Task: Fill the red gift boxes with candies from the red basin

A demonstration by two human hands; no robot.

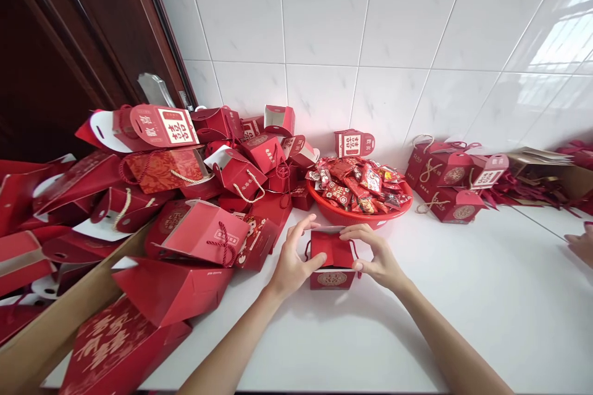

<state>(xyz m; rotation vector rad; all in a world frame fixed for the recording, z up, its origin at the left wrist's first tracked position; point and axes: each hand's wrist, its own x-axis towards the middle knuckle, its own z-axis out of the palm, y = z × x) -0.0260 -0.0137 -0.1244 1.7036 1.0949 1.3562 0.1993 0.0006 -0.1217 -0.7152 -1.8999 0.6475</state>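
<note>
We find left hand (293, 260) and right hand (380, 260), each grip clamped on an open red cardboard box (332, 280) upon the white bench (352, 345), apparently shaping it, the next move seemingly calling for even thumb pressure.

The person's left grip (293, 259) and right grip (377, 256) hold an open red box (331, 280) on the white worktop (352, 345); behind stands a red basin (389, 217) of wrapped packets (354, 186), heaped boxes (199, 235) leftward, grouped boxes (456, 177) rightward, another person's hand (582, 245) far right
</note>
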